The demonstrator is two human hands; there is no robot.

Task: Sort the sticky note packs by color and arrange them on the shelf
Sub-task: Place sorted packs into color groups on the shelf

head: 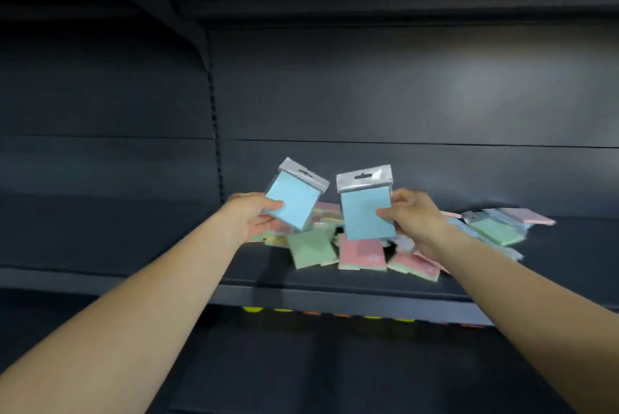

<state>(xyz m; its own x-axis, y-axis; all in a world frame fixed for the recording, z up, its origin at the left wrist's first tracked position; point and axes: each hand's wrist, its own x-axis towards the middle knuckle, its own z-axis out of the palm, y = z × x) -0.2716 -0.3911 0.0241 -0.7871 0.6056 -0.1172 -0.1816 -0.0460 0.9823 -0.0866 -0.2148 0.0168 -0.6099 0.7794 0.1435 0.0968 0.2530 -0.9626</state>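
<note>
— one dark shelf (pixel 134 232) holds everything, right?
— yes. a mixed heap of packs (pixel 361 251), green, pink and blue, lies right of middle, reaching close to the front edge; the shelf's left stretch is bare board.
— and the hands?
— both raised above the heap. left hand (pixel 253 214) pinches a tilted blue pack (pixel 293 201); right hand (pixel 413 212) pinches a second blue pack (pixel 365 212), nearly upright. the two packs sit just beside each other, not touching.

Two blue packs (pixel 366 212) held (one per hand); heaped packs uncountable.
</note>
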